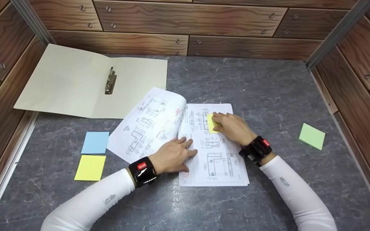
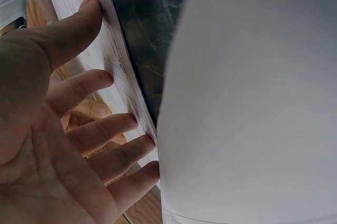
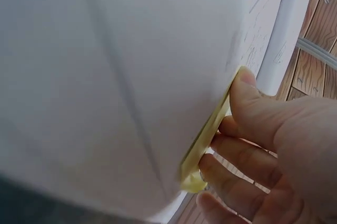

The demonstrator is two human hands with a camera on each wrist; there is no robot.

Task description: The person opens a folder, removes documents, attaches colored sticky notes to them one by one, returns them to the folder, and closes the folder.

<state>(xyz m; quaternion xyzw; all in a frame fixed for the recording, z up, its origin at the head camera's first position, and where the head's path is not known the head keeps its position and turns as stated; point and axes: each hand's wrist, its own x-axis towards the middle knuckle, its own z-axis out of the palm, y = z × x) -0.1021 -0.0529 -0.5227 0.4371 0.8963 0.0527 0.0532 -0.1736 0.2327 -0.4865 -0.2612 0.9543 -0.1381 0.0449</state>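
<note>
1. presses a square yellow paper sticky note [image 1: 211,123] with the right hand [image 1: 236,127] against the upper part of the right page in a stack of white paper sheets printed with black line drawings [image 1: 201,141].
2. bends the right fingers [image 3: 239,158] gently, thumb apart from the others, tips against the note; covers the note's right side in the head view.
3. rests the left hand [image 1: 171,156] palm down beside the fold of the stack, fingers [image 2: 105,134] spread wide and nearly straight, grasping nothing, tips touching the printed page.
4. has a turned white printed leaf [image 1: 148,125] slanting left from the fold, bowed upward near it, top corner overlapping an open cream cardboard folder [image 1: 72,80].
5. shows a dark metal clip [image 1: 110,81] fixed inside the folder, just right of the crease.
6. has a square blue sticky pad [image 1: 95,142] left of the leaf, with a square yellow sticky pad [image 1: 90,167] just below.
7. has a square green sticky pad [image 1: 312,136] turned at an angle, well apart on the right.
8. wears white sleeves [image 1: 92,199] and black wristbands with red labels [image 1: 256,150] on both arms.
9. works on a dark grey marbled surface [image 1: 278,89], enclosed behind and at both sides by brown wood-patterned panels [image 1: 188,17].
</note>
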